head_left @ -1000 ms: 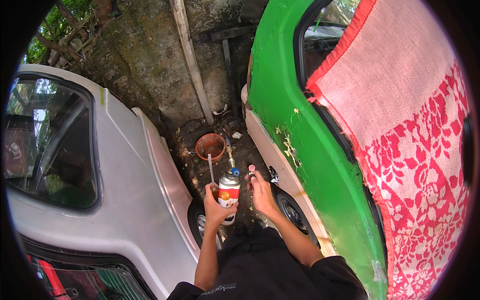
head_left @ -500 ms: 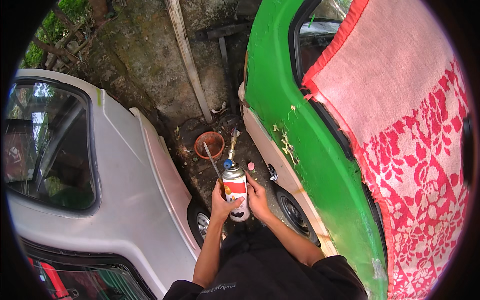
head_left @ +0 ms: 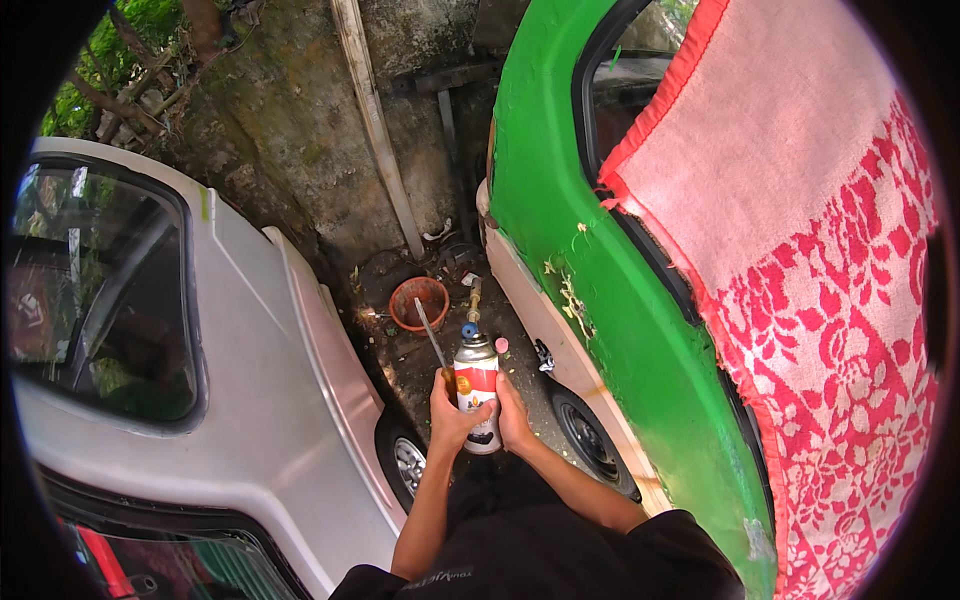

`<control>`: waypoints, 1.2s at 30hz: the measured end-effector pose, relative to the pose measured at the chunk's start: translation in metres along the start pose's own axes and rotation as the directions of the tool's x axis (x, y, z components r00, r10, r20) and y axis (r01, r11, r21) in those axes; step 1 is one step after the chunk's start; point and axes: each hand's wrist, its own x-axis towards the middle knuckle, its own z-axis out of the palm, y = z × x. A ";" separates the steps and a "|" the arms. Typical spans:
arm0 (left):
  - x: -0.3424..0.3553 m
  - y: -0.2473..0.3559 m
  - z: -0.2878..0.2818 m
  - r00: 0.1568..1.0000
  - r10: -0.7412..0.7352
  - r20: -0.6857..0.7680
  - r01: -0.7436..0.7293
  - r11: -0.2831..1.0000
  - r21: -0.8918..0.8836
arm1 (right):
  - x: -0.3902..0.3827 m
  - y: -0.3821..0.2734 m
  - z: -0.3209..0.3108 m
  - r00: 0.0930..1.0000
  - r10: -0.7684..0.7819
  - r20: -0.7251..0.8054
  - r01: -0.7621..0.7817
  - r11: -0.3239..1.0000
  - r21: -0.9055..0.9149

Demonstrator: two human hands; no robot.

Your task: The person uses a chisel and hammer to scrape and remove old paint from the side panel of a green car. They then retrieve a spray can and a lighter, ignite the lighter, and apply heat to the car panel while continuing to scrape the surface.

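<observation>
A gas blowtorch (head_left: 478,395) stands upright in front of my body: a white and red can with a blue knob and brass nozzle on top. My left hand (head_left: 452,418) wraps the can's left side, thumb across its front. That same hand also grips a slim, flat metal-bladed tool with an amber handle (head_left: 449,385), its blade pointing up and away. What kind of tool it is I cannot make out. My right hand (head_left: 514,415) is closed against the can's right side, most of its fingers hidden behind it. No flame shows at the nozzle.
A green car (head_left: 590,250) with peeling paint stands close on the right, partly draped by a red-and-pink blanket (head_left: 800,200). On the left is a silver car (head_left: 260,390). Ahead, a terracotta pot (head_left: 402,318) sits on littered ground before a stained wall (head_left: 290,130) with a leaning plank (head_left: 375,115).
The blowtorch, the bladed tool and both hands have shifted slightly down and to the right in view. The view itself has moved a little; both holds look the same.
</observation>
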 end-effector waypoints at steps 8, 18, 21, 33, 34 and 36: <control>0.000 -0.013 0.001 0.999 0.000 0.049 -0.004 0.997 0.079 | -0.003 -0.026 -0.005 0.989 0.056 0.138 -0.033 0.985 -0.167; -0.002 -0.034 0.011 0.921 -0.119 0.372 0.168 0.981 -0.101 | -0.017 -0.013 -0.040 0.990 -0.108 -0.086 0.082 0.960 -0.268; -0.003 -0.040 0.012 0.906 -0.145 0.397 0.252 0.939 -0.233 | -0.018 -0.016 -0.044 0.984 -0.093 -0.155 0.040 0.949 -0.312; 0.015 -0.060 -0.005 0.931 -0.331 0.156 0.359 0.908 -0.214 | -0.002 -0.041 -0.052 0.929 -0.128 -0.348 -0.131 0.766 -0.629; 0.015 -0.059 -0.005 0.935 -0.326 0.138 0.350 0.911 -0.219 | -0.003 -0.037 -0.053 0.931 -0.120 -0.345 -0.132 0.770 -0.624; 0.014 -0.057 -0.004 0.934 -0.332 0.134 0.354 0.912 -0.209 | 0.000 -0.033 -0.057 0.932 -0.159 -0.325 -0.087 0.774 -0.627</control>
